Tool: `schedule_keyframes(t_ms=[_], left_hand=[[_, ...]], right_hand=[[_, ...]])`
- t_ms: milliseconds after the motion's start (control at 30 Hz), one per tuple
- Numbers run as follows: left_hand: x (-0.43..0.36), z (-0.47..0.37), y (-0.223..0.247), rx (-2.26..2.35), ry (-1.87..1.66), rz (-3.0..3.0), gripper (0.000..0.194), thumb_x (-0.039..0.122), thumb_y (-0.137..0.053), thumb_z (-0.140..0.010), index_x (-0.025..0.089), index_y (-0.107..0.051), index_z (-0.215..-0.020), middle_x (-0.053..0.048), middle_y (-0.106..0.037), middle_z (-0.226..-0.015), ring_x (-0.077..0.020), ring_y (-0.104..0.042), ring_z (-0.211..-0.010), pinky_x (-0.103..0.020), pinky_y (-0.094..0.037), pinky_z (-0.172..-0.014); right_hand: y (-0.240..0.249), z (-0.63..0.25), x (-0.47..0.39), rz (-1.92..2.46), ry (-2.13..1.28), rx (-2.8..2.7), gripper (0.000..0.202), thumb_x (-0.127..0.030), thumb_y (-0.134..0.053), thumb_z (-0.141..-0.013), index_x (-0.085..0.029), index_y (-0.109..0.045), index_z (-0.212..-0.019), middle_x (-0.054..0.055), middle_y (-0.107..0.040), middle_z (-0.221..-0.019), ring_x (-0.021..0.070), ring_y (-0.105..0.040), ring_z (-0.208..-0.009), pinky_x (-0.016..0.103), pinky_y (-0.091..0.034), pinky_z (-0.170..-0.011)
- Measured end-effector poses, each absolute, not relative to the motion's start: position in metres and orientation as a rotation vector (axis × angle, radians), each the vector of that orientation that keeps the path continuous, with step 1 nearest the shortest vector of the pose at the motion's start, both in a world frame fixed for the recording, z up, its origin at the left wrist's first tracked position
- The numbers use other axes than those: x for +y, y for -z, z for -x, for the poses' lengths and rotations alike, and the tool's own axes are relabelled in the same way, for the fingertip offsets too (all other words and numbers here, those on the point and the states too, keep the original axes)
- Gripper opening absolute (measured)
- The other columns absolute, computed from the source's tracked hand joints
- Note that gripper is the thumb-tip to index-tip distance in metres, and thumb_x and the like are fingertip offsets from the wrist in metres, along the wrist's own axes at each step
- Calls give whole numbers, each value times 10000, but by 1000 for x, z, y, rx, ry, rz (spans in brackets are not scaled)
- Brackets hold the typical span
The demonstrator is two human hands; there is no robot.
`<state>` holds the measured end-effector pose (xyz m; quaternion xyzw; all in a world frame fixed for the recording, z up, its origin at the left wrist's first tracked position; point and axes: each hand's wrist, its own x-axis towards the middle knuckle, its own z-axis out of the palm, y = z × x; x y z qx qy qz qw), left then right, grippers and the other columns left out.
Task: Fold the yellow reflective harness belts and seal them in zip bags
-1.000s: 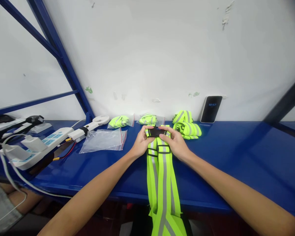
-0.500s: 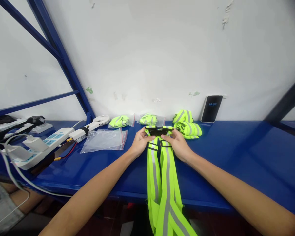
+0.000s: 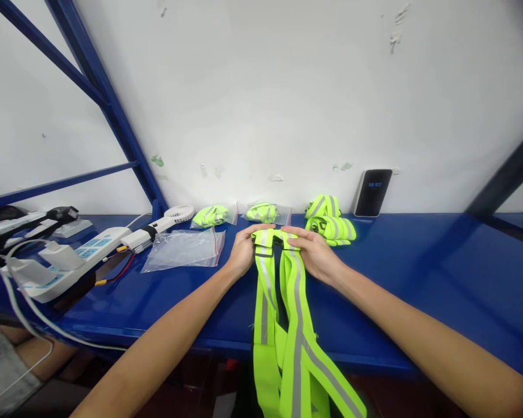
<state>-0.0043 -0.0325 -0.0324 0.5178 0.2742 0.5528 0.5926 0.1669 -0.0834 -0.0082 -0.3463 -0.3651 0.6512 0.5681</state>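
Note:
Both hands grip the top of a yellow-green strap harness [image 3: 297, 325] with grey reflective stripes. My left hand [image 3: 244, 248] pinches its upper left corner, and my right hand [image 3: 316, 252] has the upper right end between thumb and fingers. Black buckles show just below the held edge. The long straps hang down over the table's front edge. Behind my right hand lie rolled straps [image 3: 332, 228] of the same colour. Two clear bags with folded straps, a left one [image 3: 212, 215] and a right one [image 3: 262, 212], rest by the wall.
Flat clear bags [image 3: 181, 249] lie on the blue table [image 3: 418, 278], left of my left hand. Beyond them are a small white fan [image 3: 178, 213], a power strip [image 3: 91, 249] and cables. A phone [image 3: 373, 193] leans on the wall. Someone's leg [image 3: 47, 354] shows at lower left.
The harness top has been folded over, so the dark buckle part between my hands is now mostly covered by yellow-green strap. Both hands have shifted slightly left, and the hanging straps have swung and spread.

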Motion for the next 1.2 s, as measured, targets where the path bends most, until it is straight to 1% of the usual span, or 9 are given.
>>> schedule_keyframes(t_ms=[133,233,333,433,667,867,1000,1100,1200], left_hand=[[-40,1,25,468,-1222,-988,540,195,-577,-693,175,-626,-1230,-74,-720,-1100,-249,-656,-1039,-376,-459,-956],[-46,-2,23,446,-1193,-929,626,137,-562,-629,169,-582,-1253,-57,-718,-1077,-250,-655,-1044,-385,-453,-976],[-47,-7,27,517,-1134,-997,571,69,-606,-579,145,-605,-1145,-58,-724,-1018,-264,-666,-1007,-388,-467,-952],[-43,-9,35,563,-1101,-1097,472,104,-703,-610,139,-607,-1072,-68,-728,-985,-283,-673,-981,-400,-482,-918],[-36,-6,44,587,-1042,-1242,446,249,-787,-677,127,-622,-1073,-100,-733,-1016,-277,-685,-973,-385,-490,-913],[-42,-3,37,551,-957,-1192,471,224,-811,-664,124,-628,-1087,-123,-729,-1052,-277,-692,-973,-411,-482,-941],[-47,-3,32,553,-916,-1148,466,283,-789,-719,110,-632,-1123,-152,-707,-1110,-290,-671,-1035,-428,-467,-979],[-48,-3,31,552,-923,-1108,440,344,-748,-773,118,-639,-1135,-159,-689,-1154,-296,-646,-1094,-436,-468,-988],[-46,0,32,545,-907,-1116,438,349,-750,-774,123,-648,-1135,-156,-672,-1194,-296,-616,-1147,-424,-471,-995]], right_hand=[[10,-168,-80,802,-1465,-845,336,-110,-748,-615,-181,-706,-941,33,-755,-853,172,-686,-768,323,-536,-806],[14,-169,-75,770,-1381,-861,403,-107,-752,-596,-211,-665,-976,-13,-723,-816,155,-668,-750,304,-533,-775],[21,-170,-71,775,-1310,-885,497,-123,-748,-592,-247,-602,-1050,-32,-694,-837,158,-660,-735,314,-538,-745],[27,-172,-69,814,-1226,-996,574,-143,-729,-619,-276,-552,-1149,-12,-682,-941,183,-666,-794,335,-541,-754],[24,-177,-70,877,-1012,-1204,637,-166,-679,-674,-268,-479,-1270,67,-607,-1221,228,-650,-986,383,-521,-880],[22,-180,-72,956,-818,-1356,601,-195,-633,-722,-243,-476,-1299,100,-558,-1313,275,-544,-1220,409,-482,-978],[25,-179,-74,941,-792,-1364,619,-203,-635,-730,-239,-470,-1325,101,-544,-1340,268,-553,-1209,406,-490,-976],[30,-176,-72,932,-914,-1243,750,-195,-682,-690,-260,-421,-1390,96,-558,-1352,270,-591,-1168,413,-511,-945],[35,-175,-68,898,-1100,-1059,693,-195,-720,-637,-230,-518,-1299,96,-634,-1259,276,-647,-1071,430,-525,-916]])
